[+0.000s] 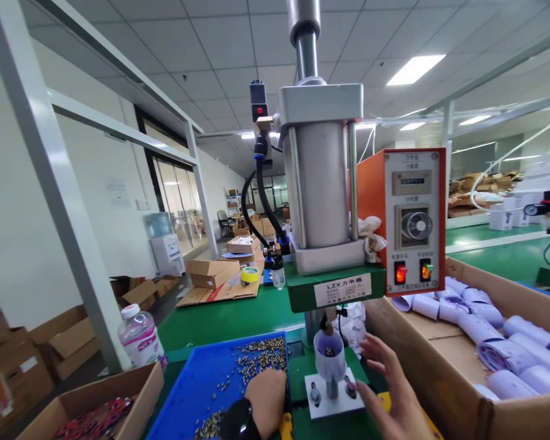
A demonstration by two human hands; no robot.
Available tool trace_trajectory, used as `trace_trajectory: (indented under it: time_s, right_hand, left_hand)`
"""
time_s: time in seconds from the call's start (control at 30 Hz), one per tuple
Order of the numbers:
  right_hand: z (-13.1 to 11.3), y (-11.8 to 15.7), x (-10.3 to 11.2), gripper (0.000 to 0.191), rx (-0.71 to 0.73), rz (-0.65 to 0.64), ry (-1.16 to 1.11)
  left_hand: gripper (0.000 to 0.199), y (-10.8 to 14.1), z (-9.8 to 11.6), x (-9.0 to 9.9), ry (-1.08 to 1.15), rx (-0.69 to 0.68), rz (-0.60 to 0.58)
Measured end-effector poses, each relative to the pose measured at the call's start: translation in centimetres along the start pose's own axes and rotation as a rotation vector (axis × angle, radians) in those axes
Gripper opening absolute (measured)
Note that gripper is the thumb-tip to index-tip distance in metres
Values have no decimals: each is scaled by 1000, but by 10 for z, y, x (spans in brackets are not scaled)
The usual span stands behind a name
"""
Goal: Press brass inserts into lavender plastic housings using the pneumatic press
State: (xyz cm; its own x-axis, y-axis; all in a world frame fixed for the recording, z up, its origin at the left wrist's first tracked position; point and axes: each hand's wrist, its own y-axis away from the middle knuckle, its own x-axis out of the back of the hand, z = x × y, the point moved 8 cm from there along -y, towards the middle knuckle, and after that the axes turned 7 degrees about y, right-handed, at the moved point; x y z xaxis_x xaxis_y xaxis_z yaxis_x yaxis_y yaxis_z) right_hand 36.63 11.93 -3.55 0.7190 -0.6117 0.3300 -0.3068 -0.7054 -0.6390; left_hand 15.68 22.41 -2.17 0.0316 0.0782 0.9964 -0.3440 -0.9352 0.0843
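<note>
My left hand (268, 394), with a black watch at its wrist, is over the blue tray (183, 391) beside small brass-coloured metal pieces (261, 360). Its fingers are hidden behind the back of the hand. On the right, my right hand (394, 394) is open, thumb and fingers apart, with nothing in it. Its thumb is close to the metal base plate (318, 406) of a press (321, 183). A translucent white cup-like part (329, 360) stands on the fixture under the press head, with something dark inside it.
An orange control box (412, 220) with lit switches is attached at the press's right. White rolled pieces (481, 324) fill part of a cardboard box (522, 421). At left are a bottle (140, 339) and a carton (137, 397) of red parts. Yellow tape (250, 275) lies farther back.
</note>
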Motion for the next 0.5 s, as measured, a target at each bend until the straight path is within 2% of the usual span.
trace_trajectory:
  time_s: [0.07, 0.13, 0.2, 0.27, 0.33, 0.4, 0.5]
  right_hand:
    - [-18, -17, -23, 69, -31, -188, -224]
    - [-33, -30, -40, 73, -77, -285, -428]
    - [-41, -38, -45, 75, -121, -211, -525]
    - [-41, -36, -39, 76, -148, -39, -487]
    - [-41, -24, -35, 75, -155, 64, -409]
    - [-40, -4, -33, 71, -166, 120, -357]
    - [-45, 28, -29, 75, -115, 117, -328]
  left_hand:
    - [37, 0, 0, -1, -5, 5, 2]
    - [38, -1, -2, -2, -10, 4, 4]
    - [37, -1, -4, -4, -15, -3, 0]
    - [37, -1, -6, -6, -22, -9, -7]
    - [36, -1, -6, -6, -28, -18, -14]
    - [34, -1, -5, -6, -29, -34, -19]
    - [34, -2, -4, -7, -26, -56, -24]
